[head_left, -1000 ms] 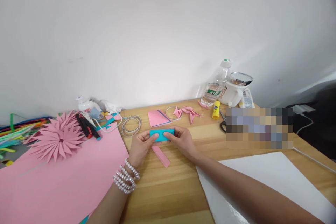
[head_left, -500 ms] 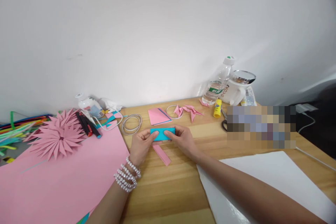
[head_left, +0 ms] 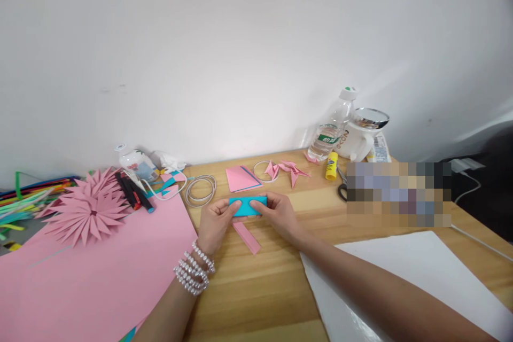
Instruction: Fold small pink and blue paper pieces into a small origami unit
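A small blue folded paper (head_left: 247,207) is held level above the table between both hands. My left hand (head_left: 216,220) pinches its left end, thumb on top and fingers behind. At the right end, my right hand (head_left: 278,212) grips it the same way, thumb pressed on the face. Below the blue paper lies a narrow pink paper strip (head_left: 247,238), its upper end partly covered. Just beyond the hands are pink paper squares (head_left: 240,177) with a blue edge showing, and folded pink paper pieces (head_left: 294,172).
Pink paper sheets (head_left: 100,283) and pink pointed paper flowers (head_left: 92,212) lie left, near markers (head_left: 134,192) and a coiled cable (head_left: 200,191). Back right stand a glue stick (head_left: 331,166), a water bottle (head_left: 331,125), a white mug (head_left: 355,141) and scissors (head_left: 342,184). A white board (head_left: 393,278) lies front right.
Almost nothing differs. Both hands keep their hold on the blue paper, and the view has shifted very slightly.
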